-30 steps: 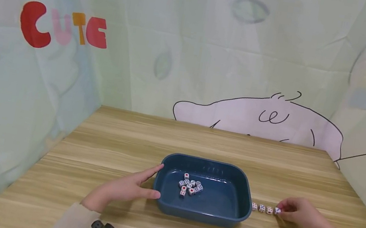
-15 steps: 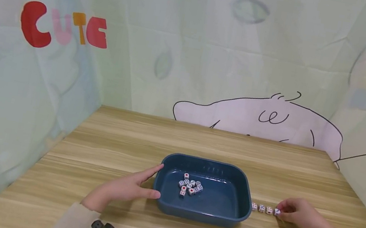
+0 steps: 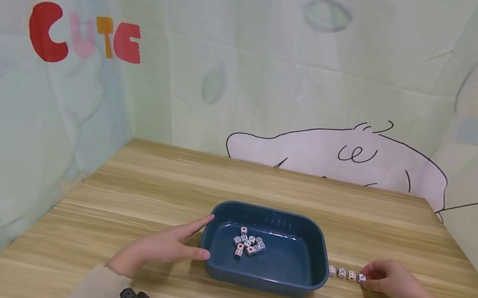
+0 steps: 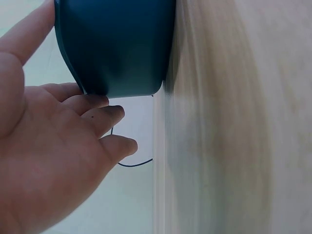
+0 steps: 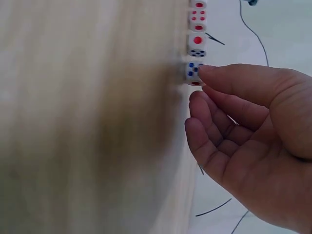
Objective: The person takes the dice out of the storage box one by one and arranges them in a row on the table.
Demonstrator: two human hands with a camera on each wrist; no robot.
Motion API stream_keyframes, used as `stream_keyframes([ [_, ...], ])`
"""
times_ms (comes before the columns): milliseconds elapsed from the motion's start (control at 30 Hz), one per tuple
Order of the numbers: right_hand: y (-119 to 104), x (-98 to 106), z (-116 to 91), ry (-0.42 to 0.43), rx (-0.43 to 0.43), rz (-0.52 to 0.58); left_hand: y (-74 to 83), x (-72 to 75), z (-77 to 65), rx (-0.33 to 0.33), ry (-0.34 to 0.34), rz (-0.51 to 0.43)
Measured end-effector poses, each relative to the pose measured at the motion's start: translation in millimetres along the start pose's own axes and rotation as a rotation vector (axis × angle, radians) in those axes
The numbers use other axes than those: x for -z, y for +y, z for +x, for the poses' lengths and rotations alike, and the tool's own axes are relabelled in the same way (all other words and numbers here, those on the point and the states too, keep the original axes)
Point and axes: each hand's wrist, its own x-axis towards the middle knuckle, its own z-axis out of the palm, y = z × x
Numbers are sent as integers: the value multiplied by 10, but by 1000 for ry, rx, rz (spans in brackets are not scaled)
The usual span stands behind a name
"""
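My right hand [image 3: 392, 281] pinches a white die [image 5: 193, 72] between thumb and forefinger at the right end of a short row on the table. In the right wrist view its blue pips face the camera and the other fingers curl loosely below. Several more dice [image 3: 341, 273] stand in that row, running leftward to the tray's right wall. My left hand [image 3: 160, 249] rests against the left end of the dark blue tray [image 3: 264, 284], thumb and forefinger spread along its rim. The left wrist view shows its fingers fairly straight, fingertips at the tray's wall.
Inside the tray, left of its middle, lies a loose cluster of dice [image 3: 248, 244] with red and dark pips. The wooden table [image 3: 158, 177] reaches back to a printed cloth backdrop [image 3: 252, 67], which also hangs along both sides.
The pinched die has turned a little and shifted slightly toward the near side, the right hand moving with it. My left hand and the tray stay put.
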Motion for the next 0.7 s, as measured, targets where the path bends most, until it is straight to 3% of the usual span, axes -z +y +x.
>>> stream_keyframes([
  [200, -120, 123, -8, 60, 8, -52, 3, -1, -3, 4, 6, 10],
  [400, -361, 228, 20, 61, -11, -17, -2, 5, -10, 1, 7, 8],
  [700, -691, 272, 96, 83, 77, -25, -15, 2, -4, -16, -1, 1],
])
